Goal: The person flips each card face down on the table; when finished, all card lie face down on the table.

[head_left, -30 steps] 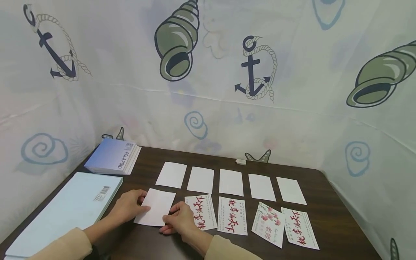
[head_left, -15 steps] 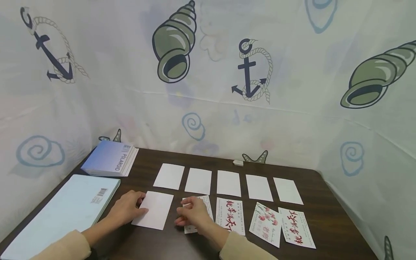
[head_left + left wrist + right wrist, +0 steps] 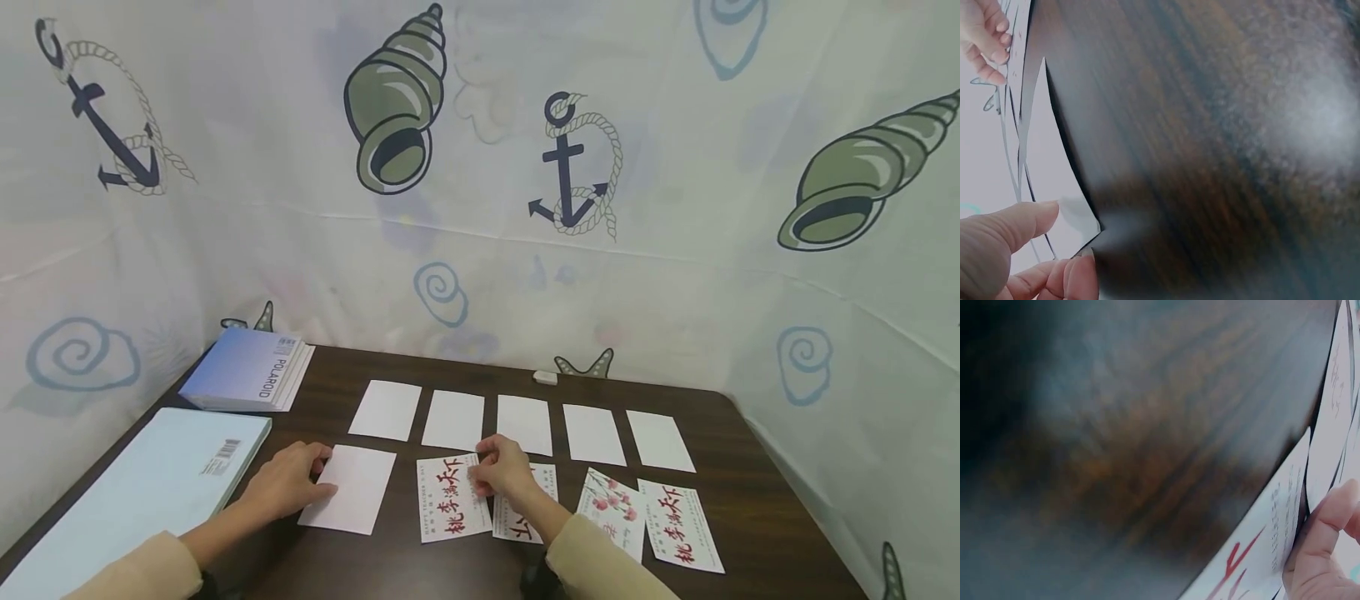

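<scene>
My left hand (image 3: 288, 482) rests at the left edge of a blank white card (image 3: 352, 490) in the front row. In the left wrist view, its thumb (image 3: 1032, 222) reaches over that card, and the fingers (image 3: 1075, 278) bend beside the near corner. My right hand (image 3: 506, 475) is above the gap between two printed cards: its fingertips are right at the right edge of the printed card with red characters (image 3: 446, 500), and the hand partly hides the other red-lettered card (image 3: 543, 483). In the right wrist view, the thumb (image 3: 1329, 515) appears by the card edges.
Several blank cards (image 3: 453, 419) form the back row. Rightward lie a flower-printed card (image 3: 615, 504) and another red-lettered card (image 3: 681, 523), edges close together. On the left are a pale blue book (image 3: 150, 492) and a blue POLAROID stack (image 3: 240, 367). A white eraser-like block (image 3: 545, 377) is at the back.
My right hand has left the right edge of the blank card and moved rightward across the printed card to its far edge. The left hand stays by the blank card.
</scene>
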`<state>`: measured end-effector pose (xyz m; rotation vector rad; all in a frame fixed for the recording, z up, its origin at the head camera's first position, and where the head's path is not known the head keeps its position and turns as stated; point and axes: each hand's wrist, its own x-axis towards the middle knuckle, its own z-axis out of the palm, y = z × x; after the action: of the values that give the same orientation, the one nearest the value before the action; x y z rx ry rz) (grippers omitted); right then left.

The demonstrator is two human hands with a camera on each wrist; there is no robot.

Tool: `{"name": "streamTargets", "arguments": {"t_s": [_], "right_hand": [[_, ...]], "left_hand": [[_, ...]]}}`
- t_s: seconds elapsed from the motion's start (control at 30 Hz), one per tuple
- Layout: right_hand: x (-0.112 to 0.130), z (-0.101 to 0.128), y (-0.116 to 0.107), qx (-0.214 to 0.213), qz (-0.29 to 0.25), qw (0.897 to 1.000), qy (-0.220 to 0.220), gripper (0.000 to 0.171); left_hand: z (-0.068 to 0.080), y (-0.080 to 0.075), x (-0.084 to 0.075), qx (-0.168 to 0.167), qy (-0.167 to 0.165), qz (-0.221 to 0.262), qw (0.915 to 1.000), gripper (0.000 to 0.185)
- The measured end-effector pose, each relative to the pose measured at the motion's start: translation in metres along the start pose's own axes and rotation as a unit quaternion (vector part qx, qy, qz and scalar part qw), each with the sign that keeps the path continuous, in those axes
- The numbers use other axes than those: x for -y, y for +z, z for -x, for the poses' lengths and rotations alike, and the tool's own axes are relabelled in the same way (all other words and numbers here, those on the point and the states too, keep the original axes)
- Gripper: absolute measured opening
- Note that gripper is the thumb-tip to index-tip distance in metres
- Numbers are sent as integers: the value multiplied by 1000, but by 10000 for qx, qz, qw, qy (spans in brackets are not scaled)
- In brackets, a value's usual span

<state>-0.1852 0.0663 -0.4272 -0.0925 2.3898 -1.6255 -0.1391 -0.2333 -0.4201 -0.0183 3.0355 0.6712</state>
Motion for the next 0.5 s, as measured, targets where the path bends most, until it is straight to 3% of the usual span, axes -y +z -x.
{"name": "streamTargets", "arguments": {"t_s": [0.27,0.5], "right_hand": [[-1,-5,4,61,418,9990,-140,30],[-2,-4,7,60,611,9976,-328,28]], "left_hand": [[-2,-4,-5,-202,246,313,9990,41],[-7,8,-42,-112,728,1329,9884,35]]}}
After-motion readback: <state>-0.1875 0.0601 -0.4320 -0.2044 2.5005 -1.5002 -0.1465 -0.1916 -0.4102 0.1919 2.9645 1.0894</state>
